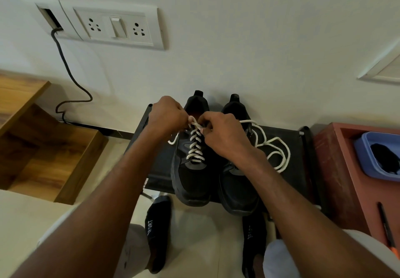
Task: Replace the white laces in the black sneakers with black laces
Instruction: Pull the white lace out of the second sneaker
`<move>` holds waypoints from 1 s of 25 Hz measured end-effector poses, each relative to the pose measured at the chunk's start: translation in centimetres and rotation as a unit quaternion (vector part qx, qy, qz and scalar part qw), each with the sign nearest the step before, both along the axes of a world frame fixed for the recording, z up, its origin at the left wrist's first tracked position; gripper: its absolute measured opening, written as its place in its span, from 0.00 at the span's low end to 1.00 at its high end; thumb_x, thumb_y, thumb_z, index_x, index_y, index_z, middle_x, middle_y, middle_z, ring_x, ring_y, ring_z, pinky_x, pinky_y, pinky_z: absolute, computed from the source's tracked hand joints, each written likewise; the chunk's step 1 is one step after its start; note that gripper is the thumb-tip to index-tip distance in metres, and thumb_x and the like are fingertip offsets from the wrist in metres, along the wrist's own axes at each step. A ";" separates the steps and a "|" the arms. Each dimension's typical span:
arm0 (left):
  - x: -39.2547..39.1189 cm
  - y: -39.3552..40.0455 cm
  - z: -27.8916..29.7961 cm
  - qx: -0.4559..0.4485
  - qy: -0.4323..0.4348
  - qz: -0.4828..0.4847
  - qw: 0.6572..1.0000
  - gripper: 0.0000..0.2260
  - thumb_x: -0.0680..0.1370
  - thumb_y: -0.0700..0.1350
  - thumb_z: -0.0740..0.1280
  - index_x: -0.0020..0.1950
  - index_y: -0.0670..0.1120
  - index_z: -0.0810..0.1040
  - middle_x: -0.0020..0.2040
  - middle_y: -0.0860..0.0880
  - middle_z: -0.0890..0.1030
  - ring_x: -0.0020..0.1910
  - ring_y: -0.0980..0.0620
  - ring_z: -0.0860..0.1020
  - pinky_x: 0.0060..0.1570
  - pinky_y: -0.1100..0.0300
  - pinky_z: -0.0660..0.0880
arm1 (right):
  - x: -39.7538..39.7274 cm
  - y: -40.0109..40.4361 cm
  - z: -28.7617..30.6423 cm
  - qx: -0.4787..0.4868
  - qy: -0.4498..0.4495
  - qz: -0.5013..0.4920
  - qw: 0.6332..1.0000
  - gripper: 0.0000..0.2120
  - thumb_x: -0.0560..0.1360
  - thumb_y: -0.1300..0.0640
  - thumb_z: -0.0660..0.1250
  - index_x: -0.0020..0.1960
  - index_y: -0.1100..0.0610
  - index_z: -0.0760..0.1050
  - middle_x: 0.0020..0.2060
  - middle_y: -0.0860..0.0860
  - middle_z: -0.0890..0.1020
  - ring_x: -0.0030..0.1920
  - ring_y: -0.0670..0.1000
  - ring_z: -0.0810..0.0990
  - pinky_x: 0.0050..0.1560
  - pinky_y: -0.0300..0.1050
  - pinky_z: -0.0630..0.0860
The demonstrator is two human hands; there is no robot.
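Hands (194,126) pinch white lace (195,145) | blue tub (365,158): dark item

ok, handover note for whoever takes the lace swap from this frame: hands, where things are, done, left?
Left hand and right hand: each pinches the white lace at the top eyelets of the left sneaker.
Things: both sneakers stand on the black stand against the wall. Right sneaker shows no lace in its eyelets; a loose white lace lies beside it on the stand. The blue tub on the right holds something dark, possibly the black laces; cannot tell.
Done: right sneaker apparently unlaced.
Left: unlace left sneaker, thread black laces into both.
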State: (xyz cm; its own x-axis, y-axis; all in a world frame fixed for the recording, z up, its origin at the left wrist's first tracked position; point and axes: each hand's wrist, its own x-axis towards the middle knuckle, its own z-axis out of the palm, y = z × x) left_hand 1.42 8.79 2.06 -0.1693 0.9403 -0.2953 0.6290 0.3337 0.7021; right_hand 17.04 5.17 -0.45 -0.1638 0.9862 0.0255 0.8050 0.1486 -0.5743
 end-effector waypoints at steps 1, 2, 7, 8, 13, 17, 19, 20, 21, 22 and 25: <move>0.1 0.1 0.2 -0.030 -0.047 0.013 0.998 0.04 0.75 0.39 0.75 0.44 0.38 0.85 0.41 0.42 0.86 0.39 0.46 0.83 0.45 0.51 0.83 | 0.0 0.1 0.0 0.002 0.006 -0.002 1.000 0.12 0.80 0.58 0.71 0.62 0.52 0.83 0.48 0.51 0.85 0.46 0.51 0.83 0.52 0.51 0.83; 0.1 0.2 0.4 -0.065 -0.089 0.019 0.994 0.05 0.77 0.39 0.74 0.48 0.37 0.84 0.43 0.41 0.85 0.39 0.47 0.80 0.44 0.52 0.79 | -0.2 0.2 0.0 0.004 0.008 -0.006 1.000 0.11 0.80 0.58 0.71 0.62 0.52 0.83 0.49 0.50 0.85 0.47 0.51 0.83 0.51 0.49 0.82; -0.3 -0.1 2.5 -0.110 -0.259 0.019 0.960 0.09 0.77 0.52 0.73 0.41 0.48 0.82 0.41 0.48 0.79 0.39 0.51 0.77 0.44 0.54 0.75 | -0.5 0.5 -0.1 -0.007 0.001 -0.025 1.000 0.08 0.80 0.57 0.70 0.57 0.53 0.84 0.49 0.50 0.85 0.47 0.51 0.83 0.45 0.44 0.77; -0.7 -0.1 3.0 -0.086 -0.295 0.032 0.951 0.13 0.77 0.56 0.73 0.37 0.50 0.78 0.40 0.50 0.78 0.40 0.50 0.78 0.45 0.54 0.76 | -0.5 0.4 -0.1 -0.010 0.004 -0.027 1.000 0.08 0.80 0.57 0.70 0.57 0.52 0.85 0.49 0.50 0.85 0.46 0.51 0.83 0.46 0.46 0.78; -2.4 -0.3 5.6 0.110 -0.468 0.125 0.868 0.18 0.82 0.58 0.66 0.37 0.50 0.71 0.31 0.51 0.72 0.31 0.51 0.73 0.38 0.58 0.73 | -0.7 0.2 0.3 -0.014 -0.003 -0.021 1.000 0.05 0.79 0.53 0.72 0.54 0.47 0.84 0.53 0.46 0.80 0.49 0.47 0.80 0.45 0.41 0.75; -3.5 -0.5 4.6 0.121 -0.271 0.125 0.947 0.12 0.84 0.49 0.63 0.44 0.44 0.77 0.32 0.49 0.76 0.28 0.51 0.73 0.33 0.58 0.74 | -1.3 0.2 0.3 -0.024 -0.015 0.018 0.999 0.07 0.79 0.50 0.73 0.57 0.47 0.83 0.52 0.45 0.75 0.49 0.47 0.78 0.43 0.37 0.68; -4.0 -0.4 2.9 0.078 -0.051 0.076 0.993 0.09 0.79 0.43 0.62 0.46 0.40 0.79 0.35 0.44 0.83 0.30 0.46 0.81 0.40 0.53 0.81 | -1.6 0.1 0.7 -0.049 0.047 0.012 0.998 0.06 0.78 0.49 0.74 0.52 0.50 0.84 0.47 0.45 0.78 0.45 0.44 0.78 0.43 0.38 0.72; -4.1 -0.5 2.3 0.047 0.031 0.049 0.997 0.10 0.74 0.43 0.61 0.46 0.40 0.80 0.37 0.42 0.84 0.34 0.43 0.83 0.43 0.50 0.83 | -1.7 0.1 1.1 -0.081 0.128 -0.004 0.988 0.07 0.78 0.49 0.74 0.49 0.53 0.84 0.44 0.46 0.81 0.41 0.43 0.79 0.41 0.38 0.73; -4.2 -0.5 1.9 0.017 0.085 0.029 0.996 0.13 0.69 0.44 0.60 0.45 0.40 0.81 0.39 0.41 0.84 0.38 0.41 0.84 0.46 0.48 0.83 | -1.6 0.1 1.9 -0.108 0.232 -0.028 0.966 0.10 0.79 0.49 0.73 0.47 0.55 0.83 0.40 0.48 0.83 0.37 0.42 0.79 0.39 0.37 0.74; -4.3 -0.3 1.6 -0.006 0.125 0.012 0.992 0.14 0.67 0.44 0.60 0.45 0.40 0.81 0.41 0.40 0.84 0.41 0.40 0.83 0.47 0.48 0.82 | -1.4 0.2 2.9 -0.112 0.334 -0.057 0.934 0.11 0.80 0.49 0.72 0.47 0.57 0.82 0.38 0.50 0.84 0.33 0.42 0.77 0.35 0.37 0.73; -3.7 -0.5 1.2 -0.037 0.223 -0.045 0.973 0.07 0.74 0.42 0.65 0.49 0.41 0.78 0.52 0.38 0.81 0.48 0.39 0.78 0.45 0.50 0.75 | 0.4 0.5 5.4 -0.019 0.520 -0.165 0.838 0.07 0.82 0.53 0.69 0.49 0.57 0.77 0.34 0.51 0.78 0.28 0.42 0.71 0.26 0.34 0.67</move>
